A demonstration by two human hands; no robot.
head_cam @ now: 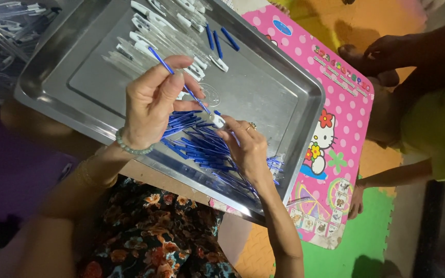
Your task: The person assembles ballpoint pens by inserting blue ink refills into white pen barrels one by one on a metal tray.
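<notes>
Blue plastic refill [178, 81]: thin, light, slightly flexible, above the steel tray [294, 110]; left hand [153, 100] pinches mid-shaft, right hand [245, 146] pinches white tip cap [217, 121]. Best gripped near the ends; judged slippery.

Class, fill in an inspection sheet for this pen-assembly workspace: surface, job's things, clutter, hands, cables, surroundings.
Surface: metal tray resting on the lap, partly over a pink mat.
Job's things: blue refill in left hand; small white part at right hand; refill pile below.
Clutter: clear barrels across tray top; bagged barrels at far left.
Hands: left pinches the refill, right grips the white part.
Cables: nothing seen.
Surroundings: another person's arm at right; green floor tile.
</notes>
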